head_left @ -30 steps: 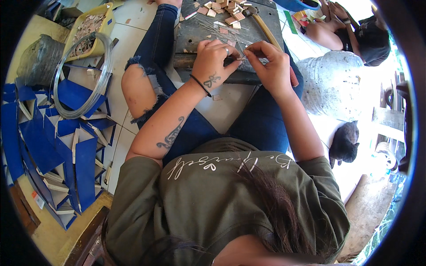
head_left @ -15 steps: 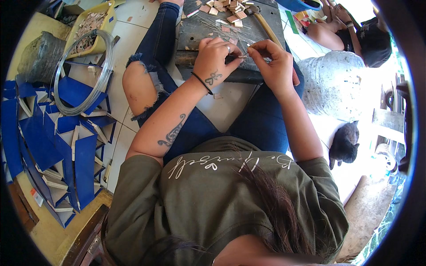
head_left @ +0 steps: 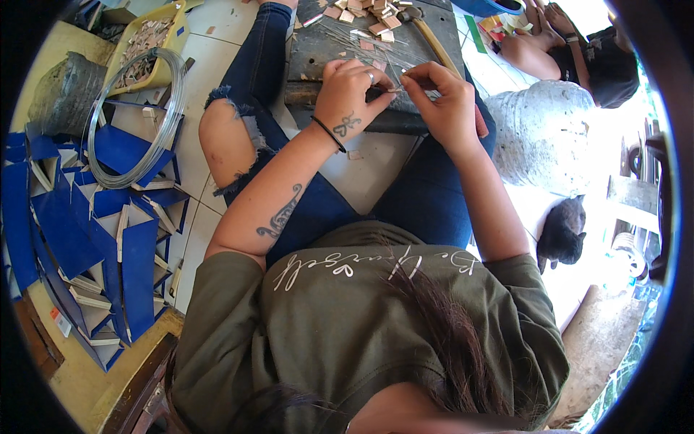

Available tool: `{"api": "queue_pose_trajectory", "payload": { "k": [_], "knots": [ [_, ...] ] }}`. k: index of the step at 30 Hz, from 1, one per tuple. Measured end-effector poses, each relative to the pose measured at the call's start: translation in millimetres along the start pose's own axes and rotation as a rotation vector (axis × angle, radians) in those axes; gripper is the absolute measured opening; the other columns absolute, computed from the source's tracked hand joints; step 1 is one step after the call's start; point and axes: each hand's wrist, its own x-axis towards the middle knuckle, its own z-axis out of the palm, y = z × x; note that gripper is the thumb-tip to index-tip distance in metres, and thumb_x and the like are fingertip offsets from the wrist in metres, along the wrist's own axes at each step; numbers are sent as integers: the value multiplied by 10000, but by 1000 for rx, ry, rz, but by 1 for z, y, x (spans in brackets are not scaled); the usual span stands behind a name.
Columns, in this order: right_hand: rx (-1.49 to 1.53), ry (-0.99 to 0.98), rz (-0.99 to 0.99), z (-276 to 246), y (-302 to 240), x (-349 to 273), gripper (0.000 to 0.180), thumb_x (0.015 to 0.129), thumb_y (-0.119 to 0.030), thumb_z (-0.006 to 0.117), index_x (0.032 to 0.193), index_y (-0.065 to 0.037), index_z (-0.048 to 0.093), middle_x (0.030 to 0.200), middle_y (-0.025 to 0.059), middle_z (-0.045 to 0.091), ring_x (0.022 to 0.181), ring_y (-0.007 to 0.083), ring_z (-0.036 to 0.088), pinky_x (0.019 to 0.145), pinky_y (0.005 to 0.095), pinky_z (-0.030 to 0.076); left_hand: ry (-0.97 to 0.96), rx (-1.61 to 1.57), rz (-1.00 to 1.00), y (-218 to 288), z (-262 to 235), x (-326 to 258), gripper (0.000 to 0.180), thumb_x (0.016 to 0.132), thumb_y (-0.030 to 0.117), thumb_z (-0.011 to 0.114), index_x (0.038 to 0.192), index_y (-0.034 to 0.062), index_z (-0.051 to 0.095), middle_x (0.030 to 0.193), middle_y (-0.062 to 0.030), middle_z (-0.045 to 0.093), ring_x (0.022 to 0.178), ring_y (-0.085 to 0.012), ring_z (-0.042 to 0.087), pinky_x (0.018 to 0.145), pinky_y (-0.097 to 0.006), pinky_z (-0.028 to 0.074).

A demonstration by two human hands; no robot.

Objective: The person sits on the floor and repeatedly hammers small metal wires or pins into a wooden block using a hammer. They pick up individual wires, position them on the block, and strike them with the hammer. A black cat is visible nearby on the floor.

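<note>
Above the near edge of a dark worn work board [head_left: 318, 65], my left hand [head_left: 354, 90] and my right hand [head_left: 442, 101] are close together, each in a pinch. Between their fingertips shows a thin piece of wire [head_left: 397, 88], its ends partly hidden by the fingers. Several straight thin wires [head_left: 350, 42] lie scattered on the board just beyond. Behind them is a pile of small wooden tiles [head_left: 372, 14]. A hammer [head_left: 432, 45] with a wooden handle rests along the board's right side, near my right hand.
At left, a wire coil [head_left: 94, 145] leans on blue folded panels [head_left: 65, 231] beside a yellow basket [head_left: 184, 32] of tiles. To the right stand a plastic-wrapped round bundle [head_left: 542, 137] and a black cat [head_left: 562, 235]. Another person [head_left: 607, 65] sits at the upper right.
Both hands stay nearly in place; the right fingertips have shifted very slightly left, toward the left hand. The cat's head seems slightly moved.
</note>
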Motion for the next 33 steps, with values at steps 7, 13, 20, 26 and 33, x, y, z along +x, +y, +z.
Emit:
{"api": "queue_pose_trajectory", "payload": {
  "k": [7, 13, 20, 26, 33],
  "knots": [
    [-21, -9, -47, -1, -6, 3, 109, 805, -95, 681, 849, -9, 631, 802, 140, 661, 700, 256, 664, 645, 328, 519, 24, -133, -27, 11, 3, 4, 125, 751, 138, 701, 795, 27, 662, 828, -92, 659, 796, -270, 621, 789, -382, 445],
    [-131, 78, -3, -12, 9, 2, 239, 765, -193, 741, 900, -26, 637, 852, 122, 657, 803, 261, 652, 725, 348, 511, 19, -211, -27, 11, 5, 7, 106, 787, 94, 677, 798, -8, 653, 816, -126, 644, 748, -286, 629, 705, -355, 484],
    [-829, -52, 280, -41, 54, -18, 296, 902, -283, 562, 1101, -65, 585, 990, 130, 622, 926, 318, 615, 787, 397, 493, 28, -262, -39, 10, 8, 6, 103, 810, 85, 670, 784, -13, 656, 799, -132, 638, 733, -270, 633, 675, -327, 488],
    [-93, -105, 436, -61, 32, -34, 306, 945, -163, 487, 1233, -75, 540, 880, 135, 607, 761, 263, 621, 677, 361, 486, -12, -306, -84, 9, 7, 5, 117, 810, 98, 677, 791, -16, 662, 807, -135, 639, 746, -270, 635, 682, -321, 486],
    [-86, -119, 347, -96, -54, -91, 411, 947, -50, 460, 1353, -106, 483, 848, 153, 608, 673, 214, 589, 643, 331, 482, 99, -225, 21, 9, 10, 4, 121, 809, 89, 677, 787, -25, 643, 816, -131, 638, 768, -277, 632, 702, -322, 490]
  ]
}}
